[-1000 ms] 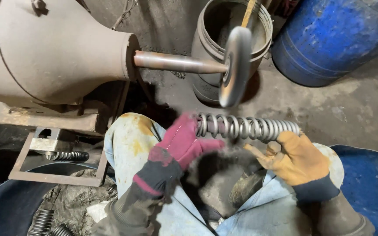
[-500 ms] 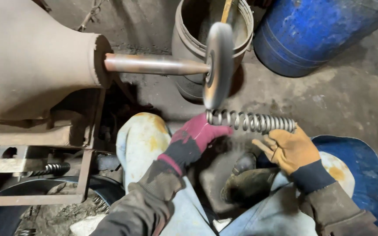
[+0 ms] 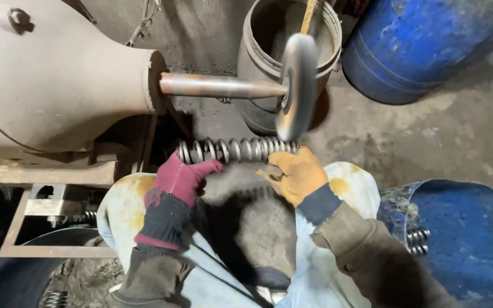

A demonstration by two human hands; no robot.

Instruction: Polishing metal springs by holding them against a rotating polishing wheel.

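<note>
Spring (image 3: 238, 150) spans between left hand (image 3: 182, 178) and right hand (image 3: 296, 174), gripped at both ends.

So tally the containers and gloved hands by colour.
Blue drum or tub: 2, a drum and a tub
Grey bucket: 1
Maroon-gloved left hand: 1
Yellow-gloved right hand: 1
Total: 5

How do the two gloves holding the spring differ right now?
The left hand wears a maroon knit glove with a dark cuff; the right hand wears a yellow-tan glove with a navy cuff. The left hand grips the coil spring at its free end, while the right hand holds the end under the spinning wheel. Both gloves are worn and dirty, and both grip the same spring.
</note>
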